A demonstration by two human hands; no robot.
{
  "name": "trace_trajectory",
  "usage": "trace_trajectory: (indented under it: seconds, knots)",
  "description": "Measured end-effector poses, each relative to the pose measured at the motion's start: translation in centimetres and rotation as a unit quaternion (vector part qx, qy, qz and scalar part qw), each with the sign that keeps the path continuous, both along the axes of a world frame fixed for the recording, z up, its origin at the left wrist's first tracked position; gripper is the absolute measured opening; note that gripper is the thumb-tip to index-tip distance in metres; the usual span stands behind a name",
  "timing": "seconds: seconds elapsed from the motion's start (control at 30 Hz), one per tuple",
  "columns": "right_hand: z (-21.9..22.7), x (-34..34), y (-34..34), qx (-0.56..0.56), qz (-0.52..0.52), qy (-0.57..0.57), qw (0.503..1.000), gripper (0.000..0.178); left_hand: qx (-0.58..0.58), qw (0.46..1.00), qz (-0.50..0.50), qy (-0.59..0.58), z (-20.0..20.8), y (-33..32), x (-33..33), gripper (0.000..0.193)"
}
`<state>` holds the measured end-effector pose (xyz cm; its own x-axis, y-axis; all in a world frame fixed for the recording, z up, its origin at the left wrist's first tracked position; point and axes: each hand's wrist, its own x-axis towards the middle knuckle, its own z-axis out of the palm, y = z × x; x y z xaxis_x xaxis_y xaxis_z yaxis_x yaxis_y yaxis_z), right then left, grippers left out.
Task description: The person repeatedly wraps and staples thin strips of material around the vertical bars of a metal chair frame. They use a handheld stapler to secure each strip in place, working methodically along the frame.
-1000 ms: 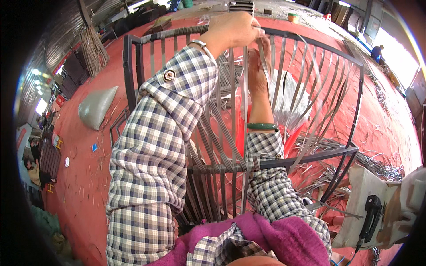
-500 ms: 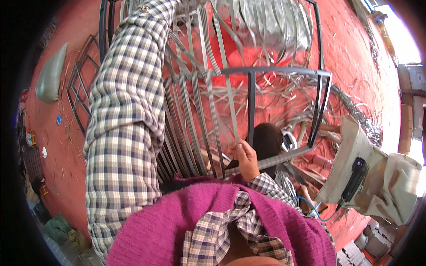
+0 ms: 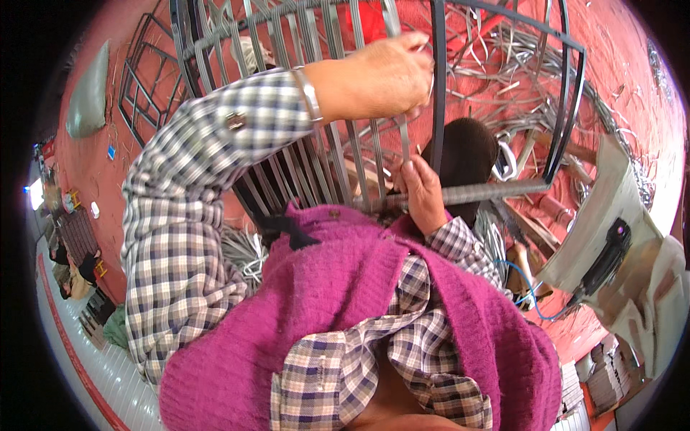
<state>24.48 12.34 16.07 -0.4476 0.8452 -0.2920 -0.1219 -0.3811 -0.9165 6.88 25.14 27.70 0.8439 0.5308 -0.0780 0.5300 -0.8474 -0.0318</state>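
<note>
A dark metal frame [image 3: 438,93] stands before my lap, with flat grey strips [image 3: 338,154] running lengthwise across its left part. Over the frame's middle is my left hand [image 3: 377,77], its fingers curled closed beside a dark bar. What those fingers grip is hidden behind the hand. Lower down, near the wrapped front rail [image 3: 489,192], my right hand [image 3: 420,190] pinches the lower end of a flat grey strip [image 3: 404,136]. That strip passes upward behind my left hand.
Loose strips [image 3: 496,79] lie tangled on the red floor beyond the frame. Another dark frame [image 3: 147,79] and a grey-green sack [image 3: 90,90] lie at left. On the right, a pale cloth [image 3: 582,223] carries a black-handled tool [image 3: 607,251] with a blue cord.
My left arm was stretched far forward, its hand beyond the view's top edge; now it is bent, with the hand back over the frame. My right hand keeps its pinch. The view has shifted.
</note>
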Motion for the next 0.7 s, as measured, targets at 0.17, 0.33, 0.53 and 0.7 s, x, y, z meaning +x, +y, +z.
trace_trajectory:
  seconds: [0.17, 0.33, 0.53, 0.7]
  knots:
    - [1.2, 3.0, -3.2, -0.078, -0.054, 0.053, 0.994, 0.02, -0.064, 0.989, 0.108, 0.082, -5.2, -2.3, 1.6, 0.01]
    - [2.4, 7.5, -7.2, -0.333, -0.107, 0.019, 0.937, 0.022, -0.104, 0.985, 0.108, 0.088, -8.1, -3.8, 3.2, 0.007]
    - [-2.6, 4.5, -4.6, 0.183, 0.079, -0.119, 0.973, 0.022, -0.139, 0.974, 0.018, 0.176, -11.7, -5.9, 4.6, 0.007]
    - [-4.7, 3.4, -3.9, -0.171, 0.097, 0.019, 0.98, 0.019, -0.043, 0.992, 0.086, 0.084, -9.4, -7.6, 5.6, 0.021]
